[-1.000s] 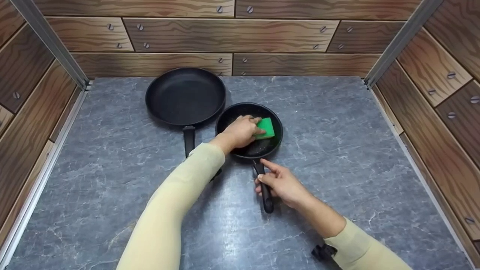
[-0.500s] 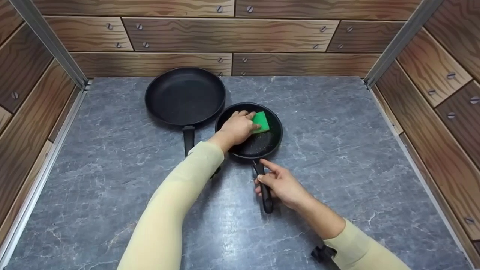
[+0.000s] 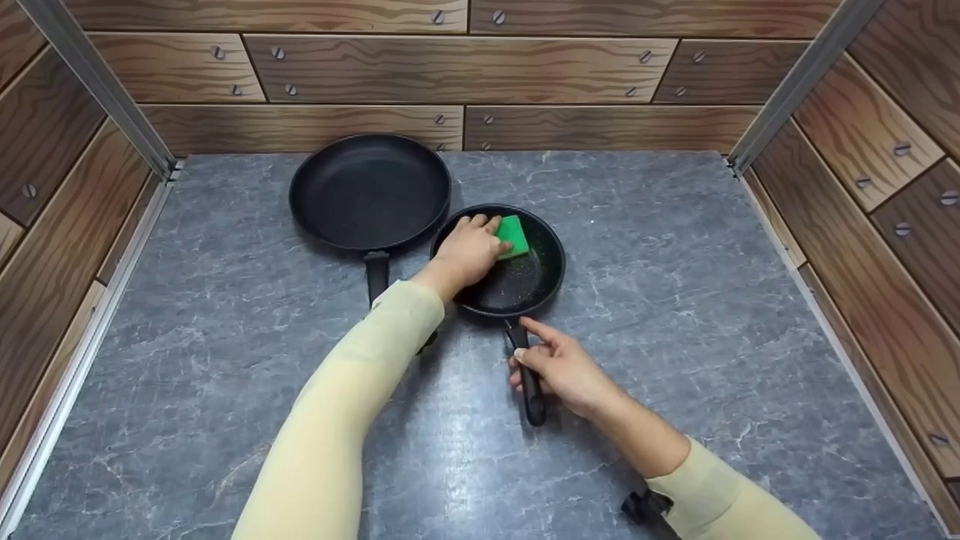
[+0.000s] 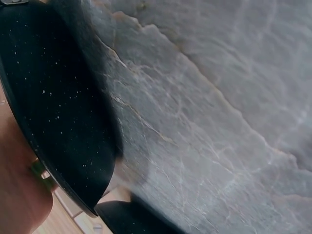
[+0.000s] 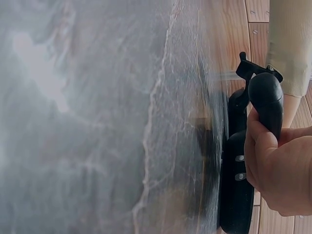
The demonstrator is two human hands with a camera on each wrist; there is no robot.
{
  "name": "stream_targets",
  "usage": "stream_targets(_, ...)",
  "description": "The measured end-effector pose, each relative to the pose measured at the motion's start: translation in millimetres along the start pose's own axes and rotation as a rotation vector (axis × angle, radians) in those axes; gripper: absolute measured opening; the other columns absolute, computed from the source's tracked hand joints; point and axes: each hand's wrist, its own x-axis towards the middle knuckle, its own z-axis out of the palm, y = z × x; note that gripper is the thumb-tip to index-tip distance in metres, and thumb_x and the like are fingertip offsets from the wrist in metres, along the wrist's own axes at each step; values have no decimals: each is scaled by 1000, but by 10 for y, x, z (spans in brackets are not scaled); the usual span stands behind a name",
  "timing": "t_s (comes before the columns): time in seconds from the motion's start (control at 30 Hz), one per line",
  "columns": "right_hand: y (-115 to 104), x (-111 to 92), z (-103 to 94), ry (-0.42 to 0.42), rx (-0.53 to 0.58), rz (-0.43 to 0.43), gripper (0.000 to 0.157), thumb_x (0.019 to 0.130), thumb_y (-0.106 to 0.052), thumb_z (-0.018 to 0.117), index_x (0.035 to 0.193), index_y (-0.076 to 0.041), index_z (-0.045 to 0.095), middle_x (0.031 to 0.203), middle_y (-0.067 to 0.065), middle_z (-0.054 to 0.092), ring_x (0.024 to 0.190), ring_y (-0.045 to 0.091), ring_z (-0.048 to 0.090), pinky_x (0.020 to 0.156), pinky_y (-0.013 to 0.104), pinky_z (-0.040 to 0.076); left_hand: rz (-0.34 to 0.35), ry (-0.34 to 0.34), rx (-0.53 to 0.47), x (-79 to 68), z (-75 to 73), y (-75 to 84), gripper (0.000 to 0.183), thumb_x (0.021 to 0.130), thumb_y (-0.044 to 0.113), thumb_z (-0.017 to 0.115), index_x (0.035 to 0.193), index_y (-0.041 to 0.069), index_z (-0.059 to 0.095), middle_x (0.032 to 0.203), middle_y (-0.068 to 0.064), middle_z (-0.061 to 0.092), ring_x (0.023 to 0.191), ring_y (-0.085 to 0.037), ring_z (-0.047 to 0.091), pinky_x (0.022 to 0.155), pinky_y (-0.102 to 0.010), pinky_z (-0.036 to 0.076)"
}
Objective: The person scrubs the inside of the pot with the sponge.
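Observation:
A small black speckled frying pan [image 3: 525,292] sits on the grey marbled tabletop. Inside it, toward the far side, my left hand [image 3: 466,251] holds a green sponge [image 3: 514,237] between fingers and thumb, against the pan's inner surface. My right hand [image 3: 566,371] grips the pan's black handle [image 3: 534,405], index finger stretched along it toward the pan. In the left wrist view, the pan's speckled outer wall [image 4: 58,97] hides most of the left hand [image 4: 19,180]. The right wrist view shows the rounded handle end [image 5: 265,95] above the curled fingers of the right hand [image 5: 280,170].
Behind and left of the small pan stands a larger black frying pan [image 3: 371,195], its rim close to the smaller one. Its handle [image 3: 377,274] points toward me, partly behind my left sleeve [image 3: 352,390]. Wood-patterned panels [image 3: 465,71] wall in the tabletop [image 3: 675,247].
My left hand has slid the sponge leftward and toward the far side of the small pan. The right hand and both pans have stayed in place.

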Motion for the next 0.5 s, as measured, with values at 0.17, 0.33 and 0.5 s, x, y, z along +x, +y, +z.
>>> stream_targets(0.17,-2,-2,5,6,-8,-1,70,106,-2,54,168,0,21,104,22,70,78,18,72,75,37,64,-12,-6,31,-18,-9,-21,40,110,23,52,147,29,67,164,-18,44,141,-38,46,112,-51,40)
stream_targets(0.33,9,-10,8,3,-4,-8,71,106,-1,54,168,1,21,104,22,70,78,18,72,75,36,64,-9,5,43,-35,-4,-40,40,109,21,52,145,29,69,162,-19,46,139,-39,47,111,-51,41)
stream_targets(0.5,15,-10,18,0,1,-18,72,105,0,54,167,3,20,104,22,70,77,18,72,76,37,64,-11,14,49,-53,-4,-55,40,108,21,52,142,28,71,161,-20,47,137,-39,48,108,-52,42)
